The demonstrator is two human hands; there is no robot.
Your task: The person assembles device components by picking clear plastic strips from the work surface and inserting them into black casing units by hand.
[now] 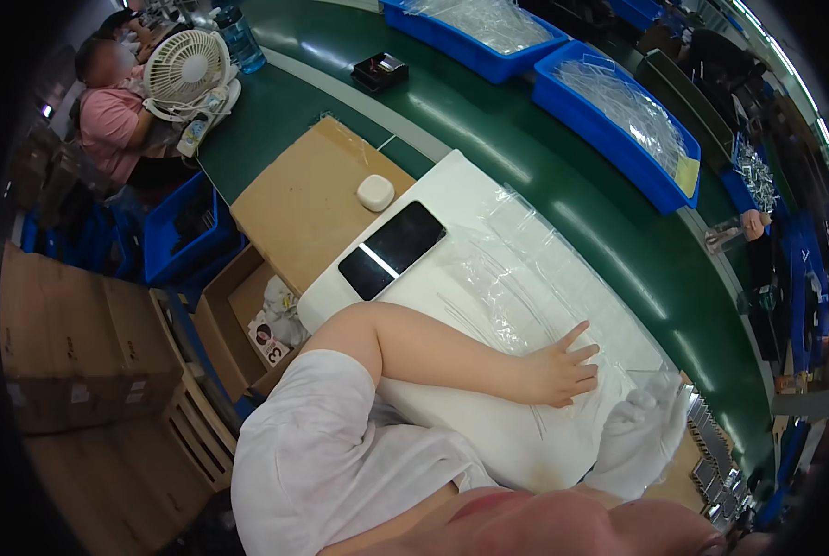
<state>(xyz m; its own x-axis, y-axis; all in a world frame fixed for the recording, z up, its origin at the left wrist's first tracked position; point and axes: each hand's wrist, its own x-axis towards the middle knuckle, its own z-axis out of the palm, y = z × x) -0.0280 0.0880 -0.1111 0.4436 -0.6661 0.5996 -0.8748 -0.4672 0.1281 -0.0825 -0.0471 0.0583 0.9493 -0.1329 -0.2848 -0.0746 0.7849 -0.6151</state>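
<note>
- Left hand (558, 372): bare, comes in from the left across the white pad (488, 440). Fingers spread, palm side down; grip apart, clamped on nothing.
- Right hand: not to be made out for sure. A blurred skin-toned shape (572, 526) sits at the lower edge, close to the camera; grip cannot be told.
- Clear plastic (498, 306): thin, glossy, lying along the pad toward its far edge and up to the left hand. Creases show. Whether one sheet or several layers, cannot tell.
- Crumpled white piece (632, 440): just beside the left hand, on its right; too unclear to name.
- Handling, my judgement: film this thin probably clings and wrinkles, so a flat, light hand should steady it better than poking fingertips. Pressing near a crease and smoothing outward looks safer than dragging; a lone edge is best pinched, to avoid lifting two layers.
- Black phone (393, 250): on the pad, left of the plastic; worth keeping the forearm off it.
- Small white case (375, 193): on the cardboard (303, 185), near the phone.
- Beyond: green desk (488, 139), with two blue trays (563, 107) of clear plastic pieces, well apart from the hand.
- Metal parts (711, 454): lower right, past the crumpled piece. Keep the film clear of their edges; snagging seems possible.
</note>
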